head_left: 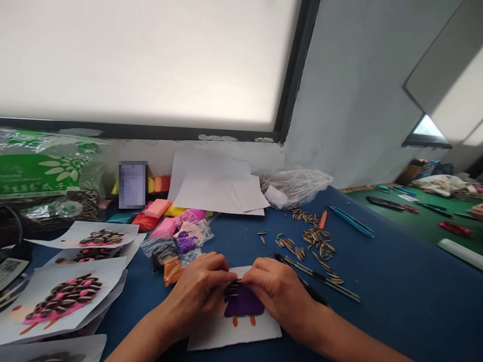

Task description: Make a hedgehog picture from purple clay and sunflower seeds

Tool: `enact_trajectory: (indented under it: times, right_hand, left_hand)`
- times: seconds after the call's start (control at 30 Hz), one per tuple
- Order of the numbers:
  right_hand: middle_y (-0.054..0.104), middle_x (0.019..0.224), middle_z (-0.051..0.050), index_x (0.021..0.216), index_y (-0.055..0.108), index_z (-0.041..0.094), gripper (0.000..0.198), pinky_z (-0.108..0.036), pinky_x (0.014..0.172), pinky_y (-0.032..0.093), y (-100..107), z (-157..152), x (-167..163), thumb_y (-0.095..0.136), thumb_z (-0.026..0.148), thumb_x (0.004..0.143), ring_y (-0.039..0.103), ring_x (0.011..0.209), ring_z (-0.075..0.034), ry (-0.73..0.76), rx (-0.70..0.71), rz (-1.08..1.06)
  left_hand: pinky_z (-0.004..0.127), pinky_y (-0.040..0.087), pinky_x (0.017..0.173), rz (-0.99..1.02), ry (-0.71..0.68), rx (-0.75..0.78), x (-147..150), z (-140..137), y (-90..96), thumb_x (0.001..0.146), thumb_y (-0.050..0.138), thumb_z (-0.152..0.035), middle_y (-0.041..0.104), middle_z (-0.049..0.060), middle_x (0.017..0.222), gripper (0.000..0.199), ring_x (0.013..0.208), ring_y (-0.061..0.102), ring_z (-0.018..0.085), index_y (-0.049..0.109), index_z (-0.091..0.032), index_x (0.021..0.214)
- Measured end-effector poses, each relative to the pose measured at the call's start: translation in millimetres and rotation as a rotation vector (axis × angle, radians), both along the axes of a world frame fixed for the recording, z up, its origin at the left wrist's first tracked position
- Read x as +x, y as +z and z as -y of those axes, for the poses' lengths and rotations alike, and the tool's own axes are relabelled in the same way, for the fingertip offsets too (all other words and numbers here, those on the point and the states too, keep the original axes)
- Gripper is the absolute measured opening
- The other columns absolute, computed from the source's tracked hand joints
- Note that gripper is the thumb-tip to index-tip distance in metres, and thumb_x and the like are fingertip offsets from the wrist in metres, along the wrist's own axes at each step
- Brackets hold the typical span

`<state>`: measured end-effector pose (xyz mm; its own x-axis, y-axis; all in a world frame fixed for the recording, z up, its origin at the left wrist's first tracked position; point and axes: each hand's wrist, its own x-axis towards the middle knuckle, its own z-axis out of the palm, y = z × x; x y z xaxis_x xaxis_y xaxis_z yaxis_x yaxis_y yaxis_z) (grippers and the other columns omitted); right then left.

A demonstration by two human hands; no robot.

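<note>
A white card [211, 342] lies in front of me, bearing a flat purple clay shape [245, 302] with two small orange clay legs. Several dark striped sunflower seeds [232, 288] stick in the upper left of the purple clay. My left hand [202, 281] has its fingers closed at the top of the clay, thumb and index finger towards the middle. From the other side my right hand [277, 284] pinches close to the same spot. Their fingertips nearly meet around a sunflower seed, mostly hidden by the fingers.
Loose sunflower seeds [317, 239] lie beyond my right hand, near a black pen [320, 279] and blue tweezers [350, 221]. Bagged coloured clay [190, 236] sits at the back left. Finished seed pictures [71, 296] are stacked left. White paper [222, 193] leans by the wall.
</note>
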<state>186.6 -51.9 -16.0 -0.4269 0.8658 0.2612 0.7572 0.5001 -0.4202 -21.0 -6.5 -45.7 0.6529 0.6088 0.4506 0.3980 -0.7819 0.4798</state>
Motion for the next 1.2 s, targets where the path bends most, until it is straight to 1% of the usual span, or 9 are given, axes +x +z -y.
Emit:
enact_trajectory:
  times: [0.1,0.23,0.43,0.57,0.83,0.93,1.03,1.1,1.2]
  right_hand:
    - [0.061,0.075,0.0,0.084,0.072,0.02,0.019,-0.022,0.061,0.04,-3,-1,0,0.059,0.009,0.092,0.058,0.071,-0.013,0.002,0.064,0.075]
    - [0.058,0.072,0.0,0.077,0.069,0.019,0.02,-0.023,0.058,0.036,-9,-2,-1,0.061,0.005,0.088,0.054,0.067,-0.013,0.007,0.152,0.171]
    - [0.057,0.072,-0.001,0.074,0.064,0.018,0.019,-0.025,0.055,0.032,-12,-3,-2,0.061,0.006,0.088,0.051,0.067,-0.014,0.039,0.219,0.258]
    - [0.057,0.074,-0.001,0.074,0.063,0.018,0.019,-0.025,0.055,0.032,-11,-3,-3,0.059,0.006,0.089,0.051,0.068,-0.014,0.064,0.217,0.293]
    - [0.058,0.073,-0.001,0.074,0.062,0.018,0.019,-0.025,0.054,0.033,-12,-3,-3,0.059,0.007,0.09,0.051,0.069,-0.015,0.089,0.249,0.291]
    - [0.062,0.079,-0.002,0.079,0.065,0.019,0.018,-0.025,0.056,0.037,-9,-1,-2,0.056,0.008,0.091,0.054,0.07,-0.015,0.084,0.237,0.257]
    - [0.064,0.088,-0.004,0.083,0.065,0.019,0.017,-0.025,0.062,0.043,-4,1,0,0.054,0.008,0.091,0.057,0.075,-0.016,0.083,0.198,0.195]
    - [0.064,0.09,-0.005,0.084,0.065,0.018,0.017,-0.026,0.066,0.045,-2,2,1,0.053,0.007,0.091,0.058,0.078,-0.017,0.068,0.173,0.16]
    - [0.064,0.09,-0.006,0.089,0.065,0.018,0.021,-0.028,0.068,0.046,-1,1,4,0.051,0.003,0.089,0.058,0.08,-0.018,0.029,0.14,0.135]
  left_hand:
    - [0.03,0.035,0.063,0.003,0.001,0.007,1,0,-0.5,0.089,0.04,-0.008,0.059,0.004,0.076,0.038,0.07,0.053,0.017,0.075,-0.022,0.088]
    - [0.03,0.036,0.062,-0.014,-0.001,0.021,1,-1,0.9,0.088,0.039,-0.007,0.06,0.004,0.076,0.039,0.07,0.053,0.017,0.076,-0.022,0.089]
    - [0.03,0.038,0.061,-0.036,-0.019,0.006,1,1,7.0,0.09,0.041,-0.009,0.062,0.005,0.077,0.038,0.07,0.055,0.018,0.076,-0.022,0.088]
    - [0.03,0.038,0.061,-0.041,-0.02,0.011,1,1,7.9,0.09,0.04,-0.009,0.062,0.005,0.077,0.038,0.069,0.054,0.018,0.076,-0.022,0.084]
    - [0.03,0.037,0.061,-0.026,-0.014,0.011,1,1,6.9,0.09,0.042,-0.009,0.062,0.005,0.076,0.036,0.068,0.054,0.017,0.076,-0.021,0.085]
    - [0.03,0.037,0.061,-0.031,-0.008,0.01,2,1,6.7,0.092,0.041,-0.011,0.062,0.005,0.076,0.036,0.068,0.053,0.017,0.075,-0.021,0.083]
    - [0.03,0.037,0.06,-0.022,0.0,0.006,2,2,4.8,0.095,0.039,-0.013,0.061,0.005,0.075,0.038,0.068,0.053,0.017,0.073,-0.02,0.079]
    - [0.03,0.038,0.06,0.012,0.006,0.002,1,2,2.1,0.093,0.04,-0.011,0.061,0.005,0.075,0.035,0.068,0.054,0.017,0.073,-0.02,0.084]
    - [0.031,0.042,0.065,0.082,0.037,0.008,-1,1,-2.5,0.083,0.04,-0.003,0.061,0.006,0.083,0.037,0.075,0.055,0.019,0.07,-0.019,0.098]
